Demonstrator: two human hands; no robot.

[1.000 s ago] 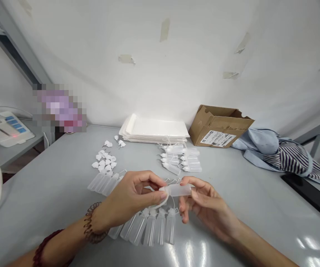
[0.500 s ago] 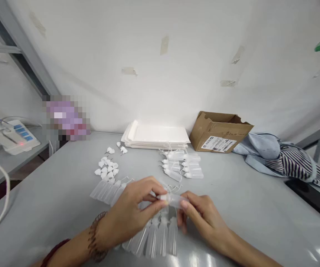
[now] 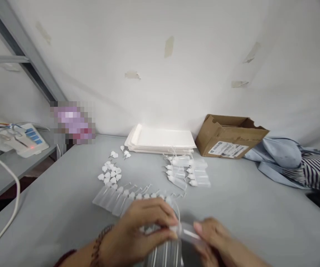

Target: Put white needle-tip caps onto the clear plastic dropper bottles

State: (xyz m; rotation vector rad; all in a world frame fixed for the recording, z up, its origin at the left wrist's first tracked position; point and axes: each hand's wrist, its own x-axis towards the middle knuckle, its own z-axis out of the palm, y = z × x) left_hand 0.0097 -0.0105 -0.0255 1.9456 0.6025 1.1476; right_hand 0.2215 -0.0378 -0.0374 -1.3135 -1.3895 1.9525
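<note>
Loose white caps (image 3: pixel 110 171) lie at the left of the desk (image 3: pixel 260 207), just behind a row of clear bottles (image 3: pixel 115 196). The left hand (image 3: pixel 137 233) pinches the nozzle end of a small bottle (image 3: pixel 188 233) held low over that row, and the right hand (image 3: pixel 218 244) grasps its body. The view is blurred here. A slipping pinch could drop the bottle onto the row and scatter it.

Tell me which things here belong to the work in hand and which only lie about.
In use: bottle, held between left hand and right hand; bottle row; caps; bottle pile.
Lying about: box; clothes; white stack.
</note>
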